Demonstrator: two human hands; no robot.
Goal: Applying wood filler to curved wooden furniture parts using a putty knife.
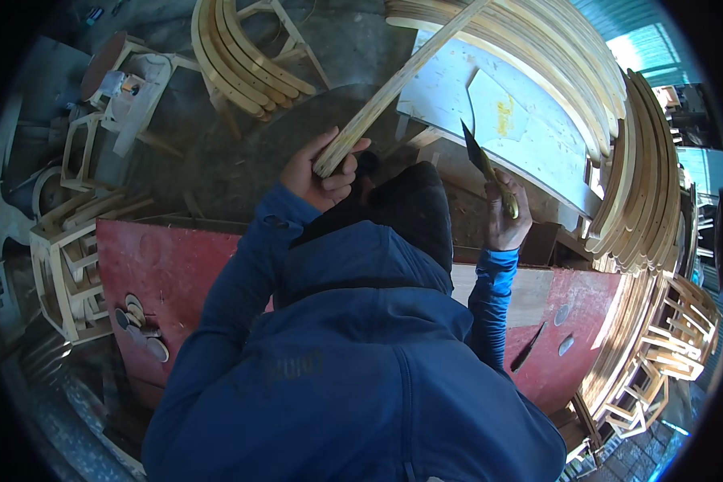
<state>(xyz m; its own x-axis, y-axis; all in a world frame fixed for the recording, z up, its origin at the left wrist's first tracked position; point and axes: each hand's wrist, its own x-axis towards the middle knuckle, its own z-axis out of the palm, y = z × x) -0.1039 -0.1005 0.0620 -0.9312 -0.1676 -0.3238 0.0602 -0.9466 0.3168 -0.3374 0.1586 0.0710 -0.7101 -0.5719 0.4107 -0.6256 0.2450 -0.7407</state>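
My left hand (pixel 317 175) is closed around the near end of a long, narrow wooden strip (pixel 402 80). The strip slants up to the right, its far part passing over a pale blue-white tabletop (pixel 442 76) and the curved wood beyond. In my right hand (pixel 508 217) is a knife (pixel 476 151) with a dark, pointed blade and a yellowish handle. Its blade points up and a little left, apart from the strip, in front of the tabletop's near edge. My fingers partly cover the handle.
Curved wooden pieces (pixel 530 40) are stacked behind the tabletop, and more (pixel 651 177) stand at the right. Another curved bundle (pixel 231 60) sits at the upper left. Wooden frames (pixel 68 273) stand left of a red board (pixel 173 265), which bears small round discs (pixel 135 313) and a dark pointed tool (pixel 528 347).
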